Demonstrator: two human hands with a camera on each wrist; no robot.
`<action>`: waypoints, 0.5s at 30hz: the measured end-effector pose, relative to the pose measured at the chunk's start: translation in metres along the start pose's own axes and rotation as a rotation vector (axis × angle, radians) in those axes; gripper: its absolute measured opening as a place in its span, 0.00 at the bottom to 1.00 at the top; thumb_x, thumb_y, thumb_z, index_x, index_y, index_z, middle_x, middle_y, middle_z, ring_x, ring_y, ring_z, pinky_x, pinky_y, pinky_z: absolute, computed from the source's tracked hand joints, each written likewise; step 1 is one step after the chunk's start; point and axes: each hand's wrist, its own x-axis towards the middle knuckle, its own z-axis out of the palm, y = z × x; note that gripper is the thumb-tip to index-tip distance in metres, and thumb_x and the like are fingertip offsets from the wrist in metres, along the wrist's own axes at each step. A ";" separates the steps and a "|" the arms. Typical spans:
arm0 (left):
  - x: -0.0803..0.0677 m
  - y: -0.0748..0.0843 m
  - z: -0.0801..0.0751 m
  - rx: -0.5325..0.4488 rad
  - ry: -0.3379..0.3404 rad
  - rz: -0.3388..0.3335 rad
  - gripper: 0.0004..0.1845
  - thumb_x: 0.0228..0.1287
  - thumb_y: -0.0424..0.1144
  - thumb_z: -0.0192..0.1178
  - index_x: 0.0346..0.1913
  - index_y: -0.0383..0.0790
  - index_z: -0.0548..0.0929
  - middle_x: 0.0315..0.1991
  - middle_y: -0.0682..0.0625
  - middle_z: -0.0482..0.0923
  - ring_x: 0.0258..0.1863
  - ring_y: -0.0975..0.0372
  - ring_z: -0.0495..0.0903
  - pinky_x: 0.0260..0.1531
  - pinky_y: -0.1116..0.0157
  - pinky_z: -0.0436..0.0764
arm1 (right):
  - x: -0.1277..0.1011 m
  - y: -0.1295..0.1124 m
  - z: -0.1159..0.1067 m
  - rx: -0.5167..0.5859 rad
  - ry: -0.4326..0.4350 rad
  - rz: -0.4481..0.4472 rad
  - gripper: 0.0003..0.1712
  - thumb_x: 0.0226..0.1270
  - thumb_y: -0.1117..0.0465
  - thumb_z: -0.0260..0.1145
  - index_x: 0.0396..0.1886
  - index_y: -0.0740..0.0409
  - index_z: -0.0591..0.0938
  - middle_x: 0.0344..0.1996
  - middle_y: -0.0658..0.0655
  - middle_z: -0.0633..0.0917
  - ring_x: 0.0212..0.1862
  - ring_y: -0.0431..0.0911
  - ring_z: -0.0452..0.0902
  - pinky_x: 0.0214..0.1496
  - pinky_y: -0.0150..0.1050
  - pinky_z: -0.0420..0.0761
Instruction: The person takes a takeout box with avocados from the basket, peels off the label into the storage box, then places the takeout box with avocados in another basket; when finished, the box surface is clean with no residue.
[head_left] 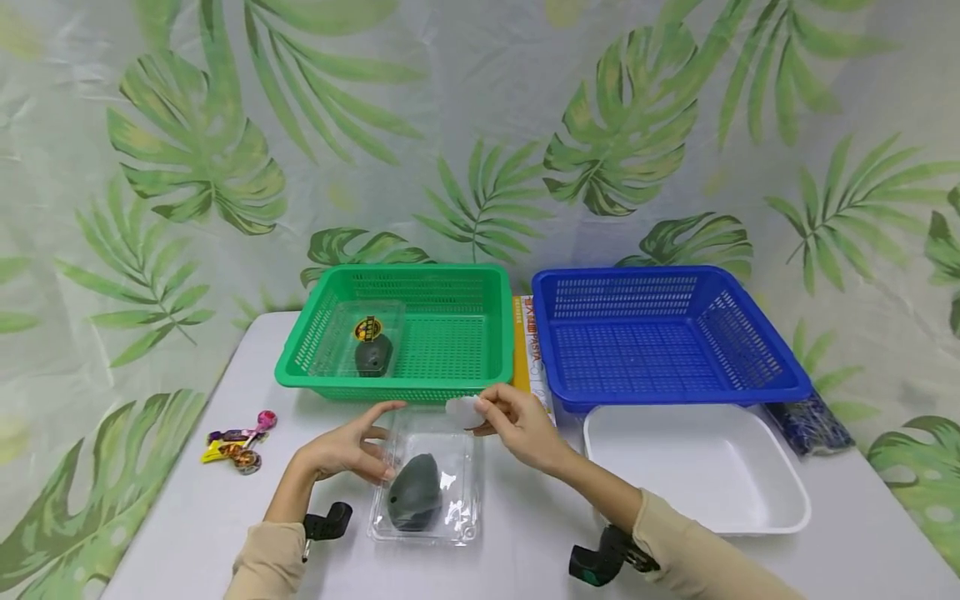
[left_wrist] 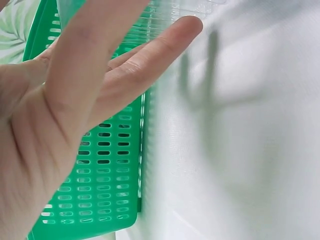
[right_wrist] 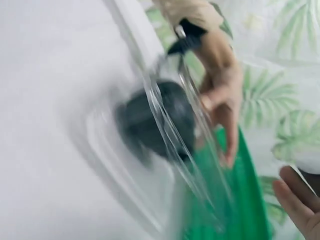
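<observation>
A clear plastic clamshell box (head_left: 459, 492) with its lid raised at the back lies on the table in front of me, and a dark green avocado (head_left: 415, 487) sits in its left part. My left hand (head_left: 352, 446) is at the box's left side, fingers spread and nearly straight, thumb right at the wall. Above the lid's back right corner, my right hand (head_left: 516, 423) pinches a pale round sticker (head_left: 463, 412) between thumb and fingers. In the right wrist view the box is blurred, with the left hand (right_wrist: 225, 100) beyond it.
Behind the box is a green basket (head_left: 420, 393) containing another clear box (head_left: 341, 333) with a black-and-yellow sticker (head_left: 368, 328) and avocado (head_left: 372, 356). A blue basket (head_left: 675, 396) and white tray (head_left: 795, 500) stand right. Lollipops and wrapped candies (head_left: 240, 442) lie left; packets (head_left: 534, 350) lie between baskets.
</observation>
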 end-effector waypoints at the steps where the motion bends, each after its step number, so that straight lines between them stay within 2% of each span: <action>1: 0.000 0.000 0.000 0.001 -0.001 0.000 0.55 0.48 0.28 0.70 0.73 0.43 0.44 0.63 0.19 0.48 0.48 0.44 0.77 0.37 0.51 0.83 | -0.005 -0.004 -0.010 -0.092 -0.020 -0.056 0.07 0.70 0.73 0.52 0.38 0.74 0.76 0.35 0.70 0.83 0.33 0.57 0.84 0.35 0.41 0.84; 4: 0.001 -0.001 0.000 0.000 -0.003 -0.003 0.56 0.47 0.28 0.71 0.73 0.44 0.44 0.64 0.19 0.48 0.49 0.45 0.76 0.38 0.50 0.83 | -0.023 -0.013 -0.042 -0.414 -0.055 -0.203 0.06 0.66 0.76 0.56 0.37 0.67 0.78 0.27 0.59 0.83 0.25 0.40 0.79 0.27 0.28 0.80; 7: 0.002 -0.001 0.000 -0.001 -0.008 -0.001 0.56 0.47 0.28 0.71 0.73 0.44 0.43 0.63 0.19 0.48 0.48 0.45 0.77 0.38 0.50 0.82 | -0.042 -0.019 -0.077 -0.711 -0.029 -0.255 0.08 0.61 0.77 0.60 0.36 0.63 0.79 0.25 0.53 0.83 0.24 0.35 0.73 0.23 0.25 0.75; 11: 0.003 0.000 0.000 0.000 -0.010 -0.003 0.56 0.47 0.28 0.71 0.73 0.43 0.43 0.63 0.19 0.48 0.49 0.44 0.76 0.38 0.50 0.83 | -0.071 -0.024 -0.115 -0.964 0.003 -0.167 0.06 0.59 0.75 0.63 0.36 0.64 0.80 0.27 0.52 0.84 0.24 0.35 0.72 0.24 0.29 0.75; 15: 0.002 0.001 0.001 0.004 -0.003 -0.010 0.55 0.48 0.27 0.70 0.73 0.43 0.43 0.64 0.19 0.46 0.52 0.41 0.73 0.38 0.50 0.82 | -0.094 -0.014 -0.137 -1.125 0.005 -0.029 0.04 0.59 0.73 0.63 0.27 0.62 0.80 0.18 0.47 0.77 0.19 0.33 0.63 0.18 0.29 0.69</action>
